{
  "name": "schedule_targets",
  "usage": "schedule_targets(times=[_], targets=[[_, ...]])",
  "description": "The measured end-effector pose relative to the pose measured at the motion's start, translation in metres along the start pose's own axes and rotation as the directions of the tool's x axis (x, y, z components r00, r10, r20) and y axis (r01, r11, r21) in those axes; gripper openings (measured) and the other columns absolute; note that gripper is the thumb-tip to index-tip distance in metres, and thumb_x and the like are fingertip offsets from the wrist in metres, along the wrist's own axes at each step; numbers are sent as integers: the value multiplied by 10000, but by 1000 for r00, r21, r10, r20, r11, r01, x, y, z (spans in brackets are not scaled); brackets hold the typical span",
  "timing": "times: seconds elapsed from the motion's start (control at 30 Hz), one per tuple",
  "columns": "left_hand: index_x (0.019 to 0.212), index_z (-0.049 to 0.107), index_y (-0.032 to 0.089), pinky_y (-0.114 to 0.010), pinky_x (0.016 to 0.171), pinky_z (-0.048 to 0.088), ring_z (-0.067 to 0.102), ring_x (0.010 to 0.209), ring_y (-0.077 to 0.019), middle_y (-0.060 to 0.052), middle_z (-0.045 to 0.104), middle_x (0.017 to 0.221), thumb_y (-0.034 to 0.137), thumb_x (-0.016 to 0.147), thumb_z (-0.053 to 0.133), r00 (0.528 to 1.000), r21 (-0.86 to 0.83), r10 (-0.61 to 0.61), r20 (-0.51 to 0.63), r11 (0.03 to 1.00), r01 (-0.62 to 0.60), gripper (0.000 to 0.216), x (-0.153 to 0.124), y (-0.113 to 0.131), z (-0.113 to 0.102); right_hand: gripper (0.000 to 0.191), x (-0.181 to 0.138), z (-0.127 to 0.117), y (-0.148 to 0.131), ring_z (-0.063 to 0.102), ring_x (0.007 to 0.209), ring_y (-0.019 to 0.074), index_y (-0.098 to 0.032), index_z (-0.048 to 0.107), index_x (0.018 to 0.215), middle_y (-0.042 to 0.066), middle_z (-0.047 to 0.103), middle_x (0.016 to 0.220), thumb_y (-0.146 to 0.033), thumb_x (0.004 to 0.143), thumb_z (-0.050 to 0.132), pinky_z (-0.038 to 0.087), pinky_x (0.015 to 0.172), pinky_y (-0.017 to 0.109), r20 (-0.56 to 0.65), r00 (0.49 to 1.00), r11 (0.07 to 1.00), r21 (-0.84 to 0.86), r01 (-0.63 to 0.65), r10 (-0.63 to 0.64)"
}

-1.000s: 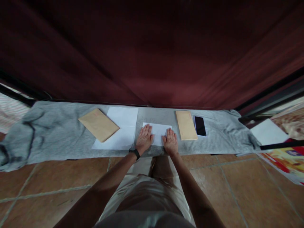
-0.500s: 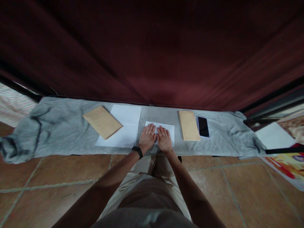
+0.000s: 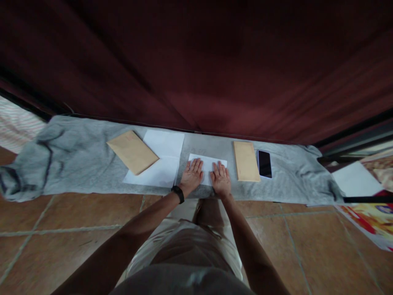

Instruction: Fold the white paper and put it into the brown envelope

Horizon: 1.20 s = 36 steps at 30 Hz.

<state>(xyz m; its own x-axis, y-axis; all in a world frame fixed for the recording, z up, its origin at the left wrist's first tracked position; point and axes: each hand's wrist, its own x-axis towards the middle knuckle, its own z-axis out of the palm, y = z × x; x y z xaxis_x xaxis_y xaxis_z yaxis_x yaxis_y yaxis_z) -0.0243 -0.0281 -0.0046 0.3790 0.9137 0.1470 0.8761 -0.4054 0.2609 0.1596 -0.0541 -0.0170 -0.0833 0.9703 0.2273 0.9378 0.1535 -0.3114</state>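
Shifted toward three o'clock, the right hand [image 3: 220, 179] lies, like the left hand [image 3: 191, 176], flat with fingers unclenched upon the small white sheet [image 3: 207, 170].

Head-worn view, forward and downward

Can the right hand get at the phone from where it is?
Probably yes: the right hand lies flat on the white paper, gripping nothing. A brown envelope lies between it and the phone, but looks flat enough to reach over.
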Motion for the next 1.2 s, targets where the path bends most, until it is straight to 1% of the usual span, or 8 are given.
schedule_targets(times=[0.4, 0.53, 0.63, 0.73, 0.8, 0.9, 1.0, 1.2], targets=[[1558, 392, 133, -552, 1260, 203, 286, 1551, -286, -139, 375, 1640, 287, 1020, 348, 1000, -31, -7, -25, 999, 6, 561, 0, 0, -1, 562, -22, -9, 12, 373, 1499, 325, -149, 397, 1579, 166, 360, 1644, -397, 1078, 343, 284, 1224, 538, -29, 998, 998, -30, -61, 60], [1548, 408, 90, -539, 1272, 195, 276, 1553, -303, -163, 380, 1633, 316, 1029, 361, 1000, -9, 1, -27, 1000, -1, 568, 1, 0, -7, 560, -26, -11, 13, 377, 1497, 320, -145, 388, 1584, 170, 362, 1641, -382, 1078, 341, 285, 1223, 537, -48, 997, 998, -39, -57, 55], [1559, 383, 62, -488, 1288, 192, 250, 1563, -284, -161, 362, 1645, 337, 1041, 350, 998, 17, 69, -6, 997, -69, 587, 5, 7, -12, 560, -27, -11, 13, 386, 1493, 310, -140, 384, 1584, 175, 366, 1639, -377, 1079, 343, 295, 1220, 528, -66, 997, 997, -58, -43, 40], [1578, 361, 100, -449, 1297, 191, 240, 1568, -245, -119, 345, 1661, 349, 1047, 347, 982, 9, 184, 39, 983, -185, 587, 10, 20, -10, 555, -27, -10, 14, 400, 1484, 299, -131, 390, 1579, 182, 386, 1627, -373, 1082, 339, 308, 1211, 513, -95, 995, 996, -89, -27, 18], [1582, 359, 118, -445, 1298, 193, 248, 1566, -234, -105, 348, 1662, 357, 1052, 337, 974, 3, 218, 64, 976, -219, 582, 14, 29, -5, 553, -27, -9, 14, 404, 1480, 297, -123, 395, 1575, 188, 397, 1620, -372, 1084, 334, 314, 1205, 504, -110, 994, 994, -109, -21, 9], [1575, 371, 103, -446, 1298, 189, 247, 1566, -240, -112, 352, 1658, 372, 1060, 314, 976, 9, 202, 84, 979, -204, 585, 18, 35, 3, 551, -27, -10, 14, 405, 1478, 296, -121, 403, 1571, 190, 407, 1614, -374, 1086, 330, 311, 1205, 501, -113, 994, 992, -124, -16, 2], [1580, 358, 85, -447, 1300, 178, 226, 1572, -243, -126, 330, 1665, 391, 1063, 304, 979, 18, 185, 82, 982, -187, 603, 22, 33, 8, 549, -27, -10, 14, 413, 1474, 300, -123, 416, 1564, 188, 417, 1608, -382, 1087, 339, 310, 1206, 499, -107, 994, 991, -132, -17, 3], [1585, 342, 72, -448, 1301, 165, 219, 1574, -238, -131, 326, 1664, 399, 1063, 291, 987, 33, 140, 76, 989, -143, 618, 30, 21, 4, 544, -27, -8, 13, 411, 1477, 299, -129, 406, 1570, 181, 416, 1611, -371, 1085, 354, 306, 1209, 494, -115, 993, 990, -138, -29, 13]])
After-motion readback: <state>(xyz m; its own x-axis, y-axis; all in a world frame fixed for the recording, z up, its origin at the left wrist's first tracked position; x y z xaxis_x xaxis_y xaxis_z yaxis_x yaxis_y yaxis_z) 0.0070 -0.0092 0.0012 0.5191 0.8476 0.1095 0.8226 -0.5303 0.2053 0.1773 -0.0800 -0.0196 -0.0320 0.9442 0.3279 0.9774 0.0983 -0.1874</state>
